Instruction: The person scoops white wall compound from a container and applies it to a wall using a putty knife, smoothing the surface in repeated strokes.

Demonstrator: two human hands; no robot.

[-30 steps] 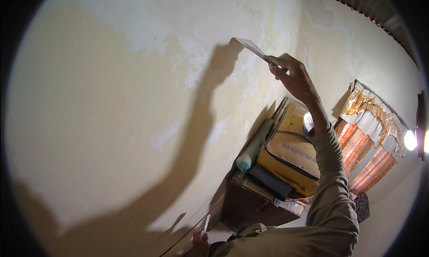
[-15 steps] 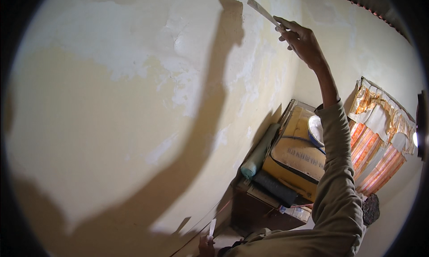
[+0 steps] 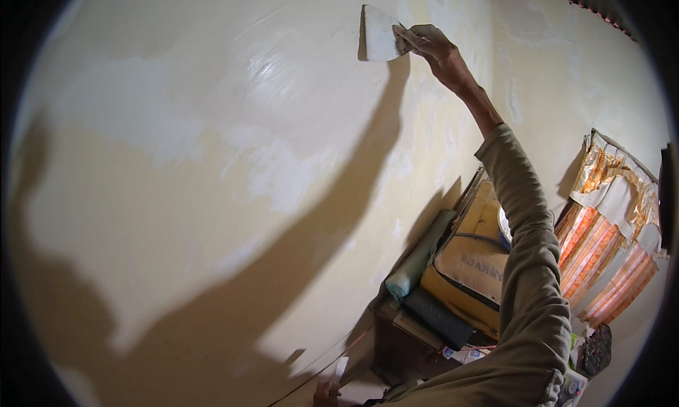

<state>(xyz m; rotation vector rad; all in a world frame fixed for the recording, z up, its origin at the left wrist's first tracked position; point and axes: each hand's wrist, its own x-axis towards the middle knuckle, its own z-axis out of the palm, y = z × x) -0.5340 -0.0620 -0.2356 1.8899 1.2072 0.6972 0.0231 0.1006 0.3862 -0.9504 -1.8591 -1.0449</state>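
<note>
High on the wall, my right hand (image 3: pixel 433 48) grips a wide putty knife (image 3: pixel 382 36). Its pale blade is turned broadside to my view, and a thin shadow hugs its left edge, so it is at or very near the wall (image 3: pixel 177 216). To the left of the blade, a smooth whitish patch of filler (image 3: pixel 267 66) shines with streaks. Low at the bottom edge, my left hand (image 3: pixel 327 393) is closed round a second tool with a narrow white blade (image 3: pixel 341 368), which looks like another putty knife; its handle is hidden.
At the right, a dark cabinet (image 3: pixel 403 343) carries a yellow-brown case (image 3: pixel 474 258), a rolled greenish sheet (image 3: pixel 417 269) and a dark roll (image 3: pixel 438 315). A white tub (image 3: pixel 503 227) is partly behind my sleeve. Orange striped curtains (image 3: pixel 594 244) hang beyond. A reddish cord (image 3: pixel 332 361) runs along the wall's foot.
My right hand has moved left and slightly down, and the putty knife's blade has turned from edge-on to broadside near the wall. A shinier streaked patch shows. The view has shifted slightly.
</note>
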